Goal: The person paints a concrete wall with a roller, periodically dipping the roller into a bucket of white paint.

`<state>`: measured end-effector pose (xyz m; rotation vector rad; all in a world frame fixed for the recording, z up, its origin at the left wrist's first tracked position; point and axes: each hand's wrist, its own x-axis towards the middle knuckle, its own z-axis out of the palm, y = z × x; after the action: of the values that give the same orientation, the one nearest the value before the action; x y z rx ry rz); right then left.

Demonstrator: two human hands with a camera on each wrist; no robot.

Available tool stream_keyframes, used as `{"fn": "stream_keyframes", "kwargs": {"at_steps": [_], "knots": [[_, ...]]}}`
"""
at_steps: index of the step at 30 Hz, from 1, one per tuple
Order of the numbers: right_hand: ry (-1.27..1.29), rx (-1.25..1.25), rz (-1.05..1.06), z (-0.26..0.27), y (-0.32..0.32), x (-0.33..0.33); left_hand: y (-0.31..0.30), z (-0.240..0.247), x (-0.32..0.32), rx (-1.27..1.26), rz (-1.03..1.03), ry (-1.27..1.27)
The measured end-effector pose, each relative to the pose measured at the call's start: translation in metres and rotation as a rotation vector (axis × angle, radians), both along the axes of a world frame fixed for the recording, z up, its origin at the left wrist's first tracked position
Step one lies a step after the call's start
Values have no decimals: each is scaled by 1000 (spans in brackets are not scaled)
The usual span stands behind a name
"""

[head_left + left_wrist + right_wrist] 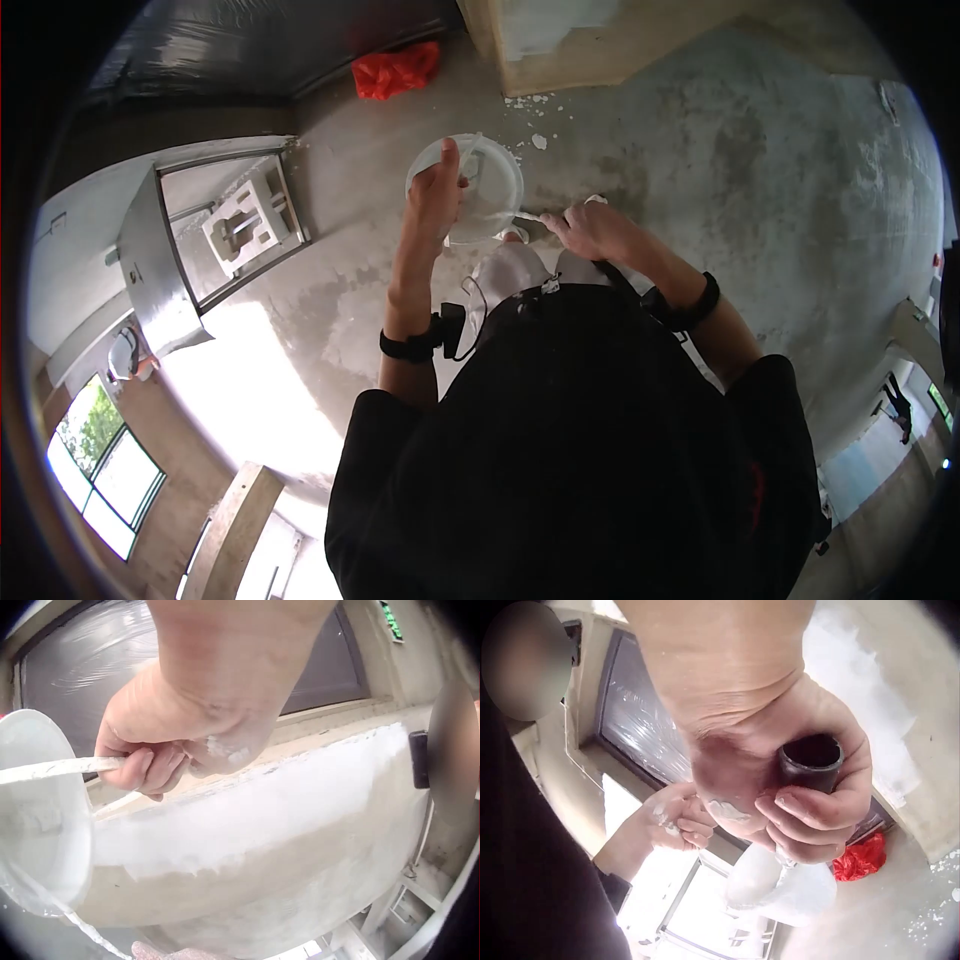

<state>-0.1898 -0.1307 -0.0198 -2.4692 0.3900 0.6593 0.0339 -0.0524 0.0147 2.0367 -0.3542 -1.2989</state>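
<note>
A white bucket (513,185) (84,862) (810,896) is in front of the person. The left hand (435,203) (202,712) (676,819) is at its left side, fingers curled round a thin white-coated strip (56,769) that reaches over the bucket. On the other side, the right hand (597,232) (176,953) (802,791) grips a hollow black handle (810,763). From that hand a white-smeared shaft (528,216) (97,937) runs to the bucket. White paste marks both hands. What the two tools' far ends look like is unclear.
A red plastic bag (395,70) (861,857) lies on the concrete floor (700,180) beyond the bucket. White flakes (539,142) are scattered near the wall base. An open door frame (180,265) stands at the left, and another person (130,355) is farther left.
</note>
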Motion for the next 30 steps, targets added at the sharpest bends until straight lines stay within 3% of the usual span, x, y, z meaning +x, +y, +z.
{"fn": "stream_keyframes", "kwargs": {"at_steps": [5, 8, 10, 13, 17, 20, 21, 27, 30], "knots": [[-86, 116, -30, 6, -31, -65, -15, 20, -46, 1, 87, -7], [-60, 227, -184, 33, -51, -110, -31, 28, -73, -72, 111, -6], [16, 411, -481, 45, -64, -139, -43, 31, -90, -76, 109, -25], [2, 483, -597, 45, -79, -185, -59, 38, -115, -72, 101, -23], [-159, 345, -588, 45, -99, -238, -80, 43, -137, -90, 117, 47], [64, 645, -802, 60, -116, -266, -93, 43, -149, -193, 66, 96], [58, 637, -815, 60, -120, -273, -98, 42, -151, -200, 53, 99], [28, 775, -1080, 22, -132, -310, -113, 32, -163, -263, 104, 159], [-229, 734, -1238, -5, -140, -305, -115, 22, -163, -338, 157, 195]]}}
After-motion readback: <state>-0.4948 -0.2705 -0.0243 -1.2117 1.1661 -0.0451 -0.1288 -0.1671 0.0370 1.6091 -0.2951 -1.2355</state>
